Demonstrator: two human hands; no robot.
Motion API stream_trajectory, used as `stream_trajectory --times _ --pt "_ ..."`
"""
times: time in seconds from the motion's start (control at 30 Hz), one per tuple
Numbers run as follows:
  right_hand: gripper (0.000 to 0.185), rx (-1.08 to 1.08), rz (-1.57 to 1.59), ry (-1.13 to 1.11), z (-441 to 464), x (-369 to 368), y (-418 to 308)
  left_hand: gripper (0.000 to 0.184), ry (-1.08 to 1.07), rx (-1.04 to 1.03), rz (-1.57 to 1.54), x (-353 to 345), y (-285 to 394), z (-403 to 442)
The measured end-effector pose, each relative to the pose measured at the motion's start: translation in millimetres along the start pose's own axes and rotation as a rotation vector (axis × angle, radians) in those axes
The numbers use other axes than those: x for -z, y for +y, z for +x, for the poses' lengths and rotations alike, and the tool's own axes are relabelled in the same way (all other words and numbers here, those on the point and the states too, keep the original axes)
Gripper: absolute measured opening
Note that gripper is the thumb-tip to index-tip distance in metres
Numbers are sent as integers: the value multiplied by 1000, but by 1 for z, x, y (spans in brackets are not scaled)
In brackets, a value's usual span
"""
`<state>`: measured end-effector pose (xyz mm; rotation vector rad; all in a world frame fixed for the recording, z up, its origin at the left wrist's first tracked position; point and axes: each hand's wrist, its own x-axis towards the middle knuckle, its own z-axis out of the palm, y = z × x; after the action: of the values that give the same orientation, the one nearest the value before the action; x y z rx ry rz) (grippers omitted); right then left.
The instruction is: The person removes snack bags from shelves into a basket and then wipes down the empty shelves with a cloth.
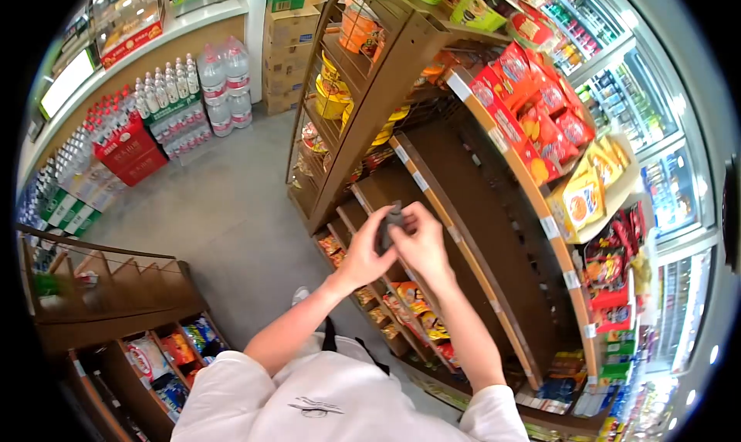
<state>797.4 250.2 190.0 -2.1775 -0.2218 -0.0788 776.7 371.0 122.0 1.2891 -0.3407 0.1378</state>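
Both hands meet in front of the brown shelf unit, around a small dark grey object (391,221) that may be a folded cloth; its kind is unclear. My left hand (367,252) is closed round its left side, partly covering it. From the right, my right hand (421,241) grips it with bent fingers, the thumb against it. Just beyond the hands are the bare brown shelf boards (451,187) with price strips along their edges.
Red snack bags (544,106) and yellow packets (587,195) fill the upper right shelf. Noodle tubs (332,94) stand on the end rack. Bottled drinks (166,87) line the counter at left. A low snack shelf (131,357) is at lower left, glass-door fridges (633,94) at far right.
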Motion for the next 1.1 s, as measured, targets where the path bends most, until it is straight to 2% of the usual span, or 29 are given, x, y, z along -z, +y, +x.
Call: stream_trajectory --times 0.07,0.13,0.2,0.23,0.27,0.33,0.37,0.43,0.53,0.57,0.63,0.77,0.83,0.9,0.97,1.0,1.07,1.1 --pt "15 -33 -28 -69 15 -4 -5 59 26 58 46 16 -5 5" --pt "22 -51 -57 -172 26 -7 -1 56 52 111 -106 25 -14 4" --pt "22 -21 -98 -101 35 0 2 49 38 205 -29 33 -26 6" --pt "24 33 -207 21 41 5 7 51 23 243 -26 36 -36 9" --pt "32 201 -485 109 51 18 16 53 9 280 -21 38 -45 13" --pt "45 152 -645 283 59 29 18 49 15 283 -18 37 -57 28" --pt "45 150 -645 280 58 35 22 47 66 246 53 35 -64 40" --pt "59 104 -1002 269 52 42 34 44 103 208 130 33 -66 67" --pt "68 -18 -1110 214 44 51 44 39 170 166 278 25 -63 104" --pt "68 -24 -1113 216 44 55 44 37 242 169 298 22 -65 113" --pt "67 -345 -781 -9 50 64 43 31 368 167 299 14 -66 125" --pt "58 -347 -766 -24 54 73 54 23 451 36 381 2 -77 136" --pt "51 -237 -833 -17 54 74 60 22 457 25 413 -7 -71 131" --pt "50 -217 -838 -26 55 77 63 22 462 13 448 -13 -72 130" --pt "49 -193 -842 -41 54 79 65 26 494 -89 554 -14 -78 131" --pt "49 -184 -842 -35 54 79 65 26 492 -85 560 -12 -73 130" --pt "49 -174 -835 -31 56 78 64 24 353 78 426 -6 -62 130" --pt "50 -189 -838 -33 56 78 63 24 352 52 428 -3 -61 133"
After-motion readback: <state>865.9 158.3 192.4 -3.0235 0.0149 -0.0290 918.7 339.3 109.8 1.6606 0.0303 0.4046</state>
